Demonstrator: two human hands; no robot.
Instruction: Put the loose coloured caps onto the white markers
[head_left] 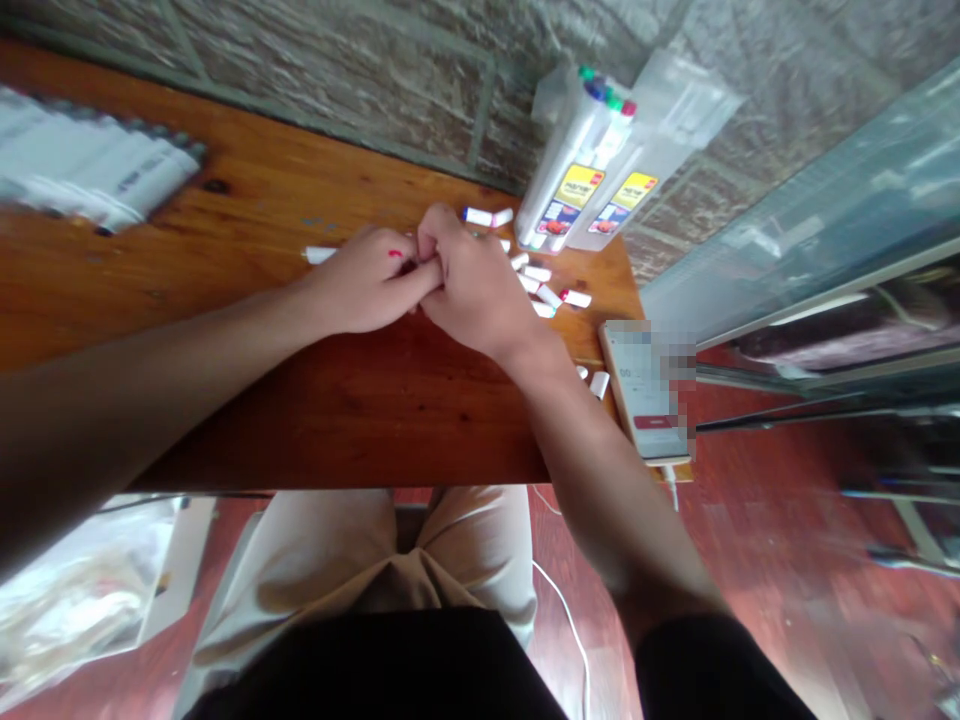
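Note:
My left hand (pixel 371 280) is closed, with a small red mark on its back. The white end of a marker (pixel 321 255) sticks out past its left side; the rest of the marker is hidden by the hand. My right hand (pixel 476 285) is closed too, its curled fingers meeting the left thumb and fingers. What it grips is hidden behind the knuckles. Just right of it, several loose white marker caps (pixel 537 273) lie on the wooden table (pixel 420 400), one a red-ended cap (pixel 576 298). Behind them lies a blue-ended white cap (pixel 478 216).
Many grey-white markers (pixel 97 165) lie in a row at the far left. Two clear plastic marker cases (pixel 581 180) stand against the brick wall (pixel 337 80), one holding colored markers. A phone (pixel 646 400) with a cable rests at the table's right edge. A plastic bag (pixel 75 590) sits below left.

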